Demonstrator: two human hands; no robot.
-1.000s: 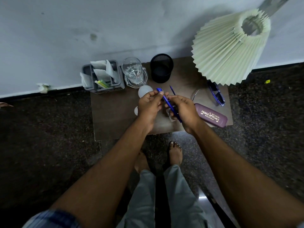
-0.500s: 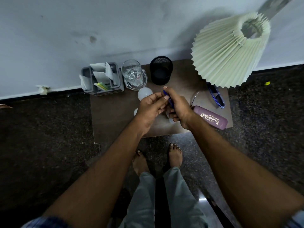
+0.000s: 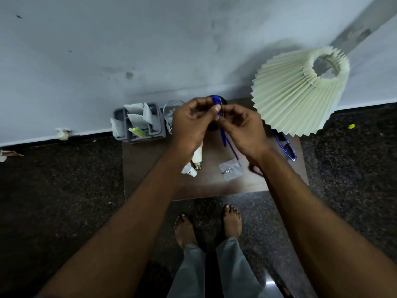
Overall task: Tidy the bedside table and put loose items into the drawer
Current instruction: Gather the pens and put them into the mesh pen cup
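Note:
Both hands meet above the back of the brown bedside table [image 3: 150, 168], pinching a blue pen [image 3: 223, 136]. My left hand [image 3: 193, 123] grips its upper end and my right hand [image 3: 242, 127] holds it from the right; the pen's lower end hangs down between them. They cover most of the black mesh cup [image 3: 223, 101]. On the table lie a white light bulb [image 3: 196, 158], a small white bottle [image 3: 189, 169] and a clear plastic packet [image 3: 231, 169]. The maroon glasses case [image 3: 255, 169] is mostly hidden under my right forearm.
A grey organiser [image 3: 137, 123] with papers and a green marker stands at the back left, a glass [image 3: 171, 110] beside it. A pleated lampshade [image 3: 300, 93] overhangs the right side, blue glasses [image 3: 285, 147] below it. My bare feet [image 3: 208, 226] stand before the table.
Both hands have lifted the pen up and back toward the black mesh cup, uncovering the bulb, bottle and packet. The view has tilted, so the table sits lower in frame.

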